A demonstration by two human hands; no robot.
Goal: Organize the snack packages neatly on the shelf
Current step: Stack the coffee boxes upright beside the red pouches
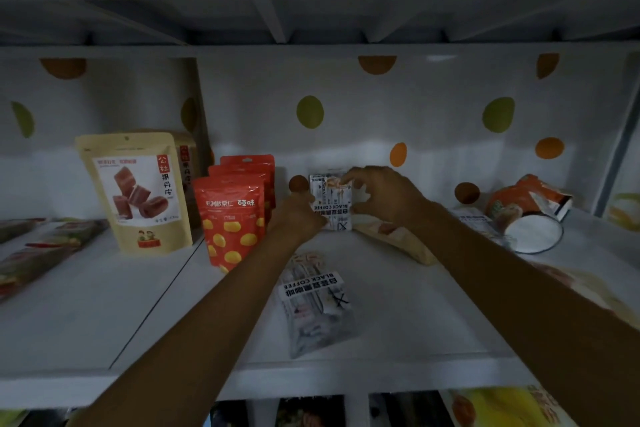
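Pouches of glossy plastic film crowd this white shelf [86, 305], and you have both hands on one of them: a small white coffee pouch [330, 201], flat and rectangular, standing upright near the back wall at about the middle of the shelf. Its long axis runs vertically and its black lettering reads upside down. Your left hand [298, 215] curls around its lower left edge, while your right hand [377, 194] pinches its upper right side between fingertips and thumb. A second coffee pouch [317, 305] of the same kind lies flat closer to the front edge, crinkled and semi-clear, long axis running from back to front, lettering also inverted toward you. Just left of your left hand stand three red pouches [232, 218] printed with yellow chestnuts, one behind another, and farther left a tall matte tan pouch [138, 191]. A tan packet [398, 239] lies flat under your right forearm, and toward the right back corner an orange bag [526, 198] lies on its side.
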